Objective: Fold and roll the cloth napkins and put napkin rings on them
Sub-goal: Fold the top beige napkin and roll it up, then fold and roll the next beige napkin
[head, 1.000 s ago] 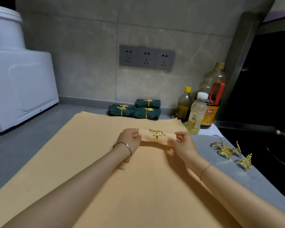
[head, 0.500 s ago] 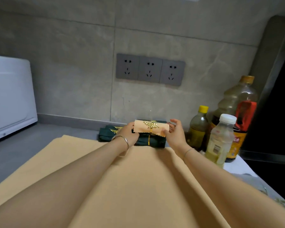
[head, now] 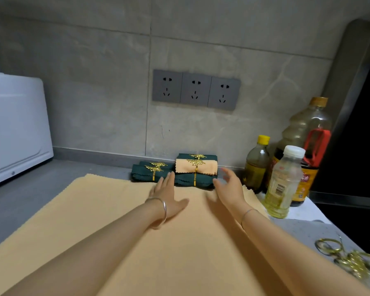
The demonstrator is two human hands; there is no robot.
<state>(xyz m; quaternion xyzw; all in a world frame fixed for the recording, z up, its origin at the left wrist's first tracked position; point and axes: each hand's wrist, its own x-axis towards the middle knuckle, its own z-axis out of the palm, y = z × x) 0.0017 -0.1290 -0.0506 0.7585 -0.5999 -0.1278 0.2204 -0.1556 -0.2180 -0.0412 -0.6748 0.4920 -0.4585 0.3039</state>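
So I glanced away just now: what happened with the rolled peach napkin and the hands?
The left hand and right hand carried the ringed peach napkin off the spread cloth, set it on the green rolls and let go; both are open. Green rolls, bottles, spare rings stayed put.

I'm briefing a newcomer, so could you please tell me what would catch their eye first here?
A peach rolled napkin with a gold ring lies atop the dark green rolled napkins by the wall. The left hand and right hand are open over the large peach cloth; spare gold rings lie far right.
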